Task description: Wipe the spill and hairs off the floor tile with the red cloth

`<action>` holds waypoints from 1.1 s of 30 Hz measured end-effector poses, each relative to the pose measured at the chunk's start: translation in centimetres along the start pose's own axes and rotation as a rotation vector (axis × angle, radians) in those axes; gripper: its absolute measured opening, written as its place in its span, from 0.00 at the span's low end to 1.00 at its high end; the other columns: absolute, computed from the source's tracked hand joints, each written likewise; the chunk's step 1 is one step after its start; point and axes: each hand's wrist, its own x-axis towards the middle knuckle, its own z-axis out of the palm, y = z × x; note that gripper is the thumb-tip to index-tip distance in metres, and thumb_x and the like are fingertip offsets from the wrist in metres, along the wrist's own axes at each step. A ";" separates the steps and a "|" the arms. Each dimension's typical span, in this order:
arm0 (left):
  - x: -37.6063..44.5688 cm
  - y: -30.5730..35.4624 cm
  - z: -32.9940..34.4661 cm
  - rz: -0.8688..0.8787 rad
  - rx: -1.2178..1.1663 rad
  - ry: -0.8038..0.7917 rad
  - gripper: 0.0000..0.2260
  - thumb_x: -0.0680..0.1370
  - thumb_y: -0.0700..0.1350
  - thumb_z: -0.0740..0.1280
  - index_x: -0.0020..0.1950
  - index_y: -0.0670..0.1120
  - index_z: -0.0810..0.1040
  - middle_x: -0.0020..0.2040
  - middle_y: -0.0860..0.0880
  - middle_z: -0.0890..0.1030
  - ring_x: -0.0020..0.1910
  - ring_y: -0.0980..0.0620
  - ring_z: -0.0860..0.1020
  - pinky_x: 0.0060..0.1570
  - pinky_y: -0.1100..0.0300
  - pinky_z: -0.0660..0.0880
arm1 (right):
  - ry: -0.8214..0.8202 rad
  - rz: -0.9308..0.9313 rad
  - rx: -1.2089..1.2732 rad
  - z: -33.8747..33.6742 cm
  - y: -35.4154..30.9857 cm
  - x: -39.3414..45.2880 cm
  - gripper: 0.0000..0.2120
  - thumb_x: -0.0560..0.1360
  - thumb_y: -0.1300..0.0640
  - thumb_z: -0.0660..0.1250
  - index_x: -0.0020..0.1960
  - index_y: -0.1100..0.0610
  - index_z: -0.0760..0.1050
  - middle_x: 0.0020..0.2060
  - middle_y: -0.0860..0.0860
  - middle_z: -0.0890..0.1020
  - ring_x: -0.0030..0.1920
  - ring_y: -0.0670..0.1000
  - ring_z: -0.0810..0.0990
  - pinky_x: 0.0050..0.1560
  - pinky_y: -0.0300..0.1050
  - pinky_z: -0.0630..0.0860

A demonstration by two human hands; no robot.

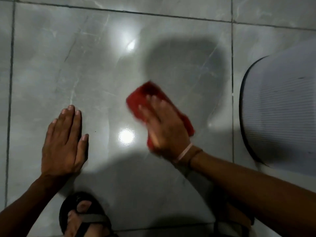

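Observation:
A red cloth [145, 95] lies folded on the glossy grey floor tile [95, 69], right of the tile's middle. My right hand [164, 127] presses flat on top of the cloth, fingers spread toward the upper left; both are motion-blurred. My left hand [65, 142] rests palm down on the same tile to the left, fingers together, holding nothing. A tiny dark speck [95, 131] sits just right of the left thumb. No clear spill or hairs show through the glare.
A white ribbed object with a dark rim [280, 108] stands on the floor at the right edge. My feet in dark sandals [82, 218] are at the bottom. Dark grout lines [10, 93] frame the tile. Two bright light reflections sit mid-tile.

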 end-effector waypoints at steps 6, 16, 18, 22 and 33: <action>0.9 3.9 -3.5 -0.126 -0.013 -0.189 0.33 0.89 0.55 0.47 0.80 0.29 0.63 0.81 0.29 0.63 0.80 0.30 0.64 0.78 0.35 0.64 | -0.166 -0.010 0.059 -2.5 0.4 -10.6 0.27 0.76 0.63 0.69 0.75 0.58 0.74 0.75 0.61 0.76 0.77 0.62 0.73 0.81 0.61 0.68; 6.7 16.8 -25.7 -0.009 -0.025 -0.352 0.26 0.87 0.46 0.57 0.73 0.24 0.70 0.74 0.25 0.72 0.73 0.25 0.73 0.65 0.31 0.79 | -0.556 0.636 0.825 -25.6 -4.2 -5.7 0.32 0.71 0.79 0.63 0.69 0.56 0.77 0.69 0.57 0.81 0.69 0.53 0.81 0.73 0.49 0.78; 9.2 20.5 -28.7 0.046 -0.028 -0.283 0.26 0.88 0.47 0.56 0.74 0.26 0.70 0.75 0.27 0.72 0.73 0.28 0.74 0.65 0.33 0.80 | -0.221 0.796 1.023 -32.8 -4.8 -5.0 0.33 0.71 0.83 0.57 0.67 0.56 0.77 0.68 0.53 0.82 0.65 0.40 0.83 0.67 0.31 0.77; 14.9 30.1 -32.9 0.043 -0.211 -0.268 0.34 0.88 0.57 0.46 0.76 0.30 0.71 0.77 0.30 0.72 0.75 0.30 0.73 0.69 0.34 0.74 | 0.177 0.812 0.799 -44.0 -1.8 -5.1 0.22 0.84 0.71 0.59 0.71 0.51 0.75 0.71 0.43 0.77 0.72 0.39 0.75 0.75 0.32 0.70; 18.3 45.9 -25.2 0.372 -0.241 -0.390 0.28 0.87 0.51 0.53 0.84 0.39 0.62 0.85 0.38 0.61 0.84 0.41 0.60 0.82 0.43 0.65 | -0.096 0.844 0.379 -42.2 13.1 -7.3 0.26 0.87 0.61 0.56 0.84 0.51 0.57 0.86 0.57 0.51 0.85 0.60 0.54 0.85 0.64 0.58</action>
